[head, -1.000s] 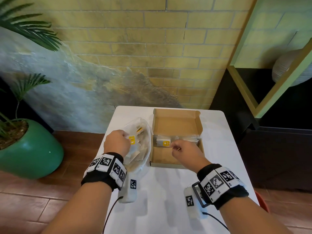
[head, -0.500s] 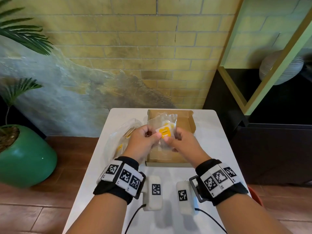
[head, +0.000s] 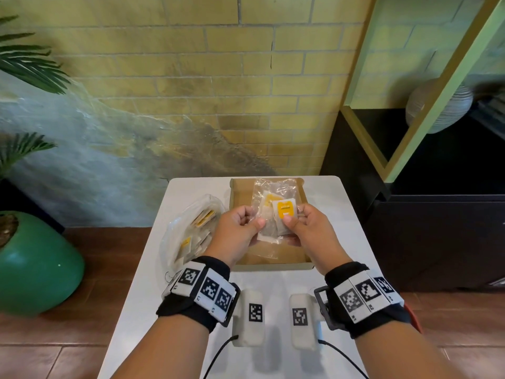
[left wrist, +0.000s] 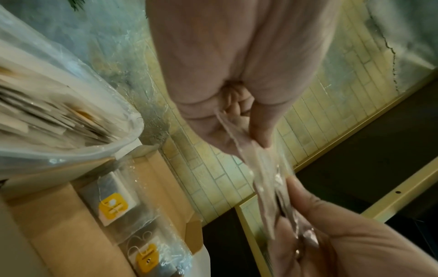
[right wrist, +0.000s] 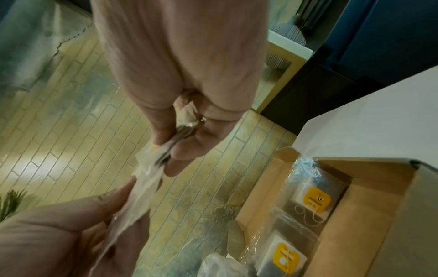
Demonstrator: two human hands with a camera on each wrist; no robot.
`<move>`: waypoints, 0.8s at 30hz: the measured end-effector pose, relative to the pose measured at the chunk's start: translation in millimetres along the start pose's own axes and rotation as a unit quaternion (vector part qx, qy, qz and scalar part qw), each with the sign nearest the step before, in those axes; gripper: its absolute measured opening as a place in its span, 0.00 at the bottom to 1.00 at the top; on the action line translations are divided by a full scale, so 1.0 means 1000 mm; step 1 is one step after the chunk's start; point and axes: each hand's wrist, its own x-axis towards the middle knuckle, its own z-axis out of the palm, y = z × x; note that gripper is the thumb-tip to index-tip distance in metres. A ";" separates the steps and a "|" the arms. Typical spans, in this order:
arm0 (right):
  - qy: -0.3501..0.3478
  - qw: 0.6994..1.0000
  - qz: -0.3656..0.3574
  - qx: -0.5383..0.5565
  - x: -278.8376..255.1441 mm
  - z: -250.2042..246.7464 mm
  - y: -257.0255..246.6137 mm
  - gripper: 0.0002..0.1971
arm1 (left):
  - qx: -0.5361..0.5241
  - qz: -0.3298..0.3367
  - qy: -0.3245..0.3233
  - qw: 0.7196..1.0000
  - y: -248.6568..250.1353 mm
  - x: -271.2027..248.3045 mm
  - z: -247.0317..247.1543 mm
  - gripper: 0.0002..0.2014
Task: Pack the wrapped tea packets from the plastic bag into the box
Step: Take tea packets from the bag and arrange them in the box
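Note:
A clear-wrapped tea packet [head: 275, 214] with a yellow tag is held upright above the open cardboard box [head: 273, 266]. My left hand [head: 252, 218] pinches its left edge and my right hand [head: 295, 216] pinches its right edge. In the left wrist view the left hand [left wrist: 239, 138] grips the crinkled wrapper [left wrist: 263, 178]. In the right wrist view the right hand [right wrist: 170, 153] grips the other end. Two wrapped packets [right wrist: 315, 198] [right wrist: 284, 260] lie side by side in the box. The plastic bag [head: 188, 231] with several more packets lies left of the box.
The box and bag sit on a small white table [head: 336, 214]. A dark cabinet [head: 437, 228] stands close on the right, a green plant pot [head: 35, 263] on the floor at the left, and a brick wall behind.
My left hand drew a packet out of the bag and my right hand left the box. Both hands met over the box and now hold the packet, slightly higher and more spread out.

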 end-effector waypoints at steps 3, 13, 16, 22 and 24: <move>0.024 1.000 -0.014 -0.015 0.001 -0.008 -0.001 0.04 | 0.008 0.012 0.027 1.000 -0.001 0.001 -0.004 0.07; -0.084 0.958 -0.132 -0.241 0.006 -0.008 -0.022 0.04 | -0.005 -0.007 0.007 1.000 0.001 0.000 -0.005 0.11; -0.084 0.961 -0.119 -0.235 0.008 -0.008 -0.022 0.06 | -0.019 -0.014 -0.031 0.999 0.002 0.000 -0.004 0.06; -0.097 0.971 -0.079 -0.203 0.001 -0.008 -0.025 0.10 | -0.046 -0.012 -0.027 0.999 0.003 -0.001 -0.006 0.11; -0.059 0.981 -0.073 -0.171 0.001 -0.009 -0.025 0.09 | -0.060 -0.008 -0.003 0.998 0.001 -0.001 -0.006 0.14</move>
